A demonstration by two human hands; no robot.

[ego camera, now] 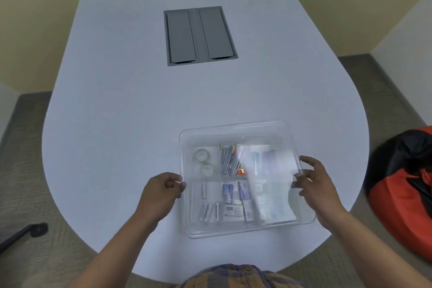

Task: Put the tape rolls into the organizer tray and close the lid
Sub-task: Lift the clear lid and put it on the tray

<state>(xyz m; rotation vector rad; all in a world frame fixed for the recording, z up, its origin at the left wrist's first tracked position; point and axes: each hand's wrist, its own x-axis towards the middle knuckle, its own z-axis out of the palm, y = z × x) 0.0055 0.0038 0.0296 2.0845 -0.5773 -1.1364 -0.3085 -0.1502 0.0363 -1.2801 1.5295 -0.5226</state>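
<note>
A clear organizer tray [236, 231] sits on the near part of the white table. Two clear tape rolls [203, 162] lie in its far-left compartment, one behind the other. A transparent lid [236, 130] lies over the tray, blurred, and I cannot tell whether it is fully seated. My left hand [161, 192] pinches the lid's left edge. At the lid's right edge, my right hand [315, 182] grips it between thumb and fingers. The other compartments hold pens, batteries and small packets.
A grey double-flap cable hatch [199, 35] is set into the table [117, 100] further back. A red and black bag [404, 184] rests on the floor at the right. A dark chair foot [35, 229] shows at the lower left.
</note>
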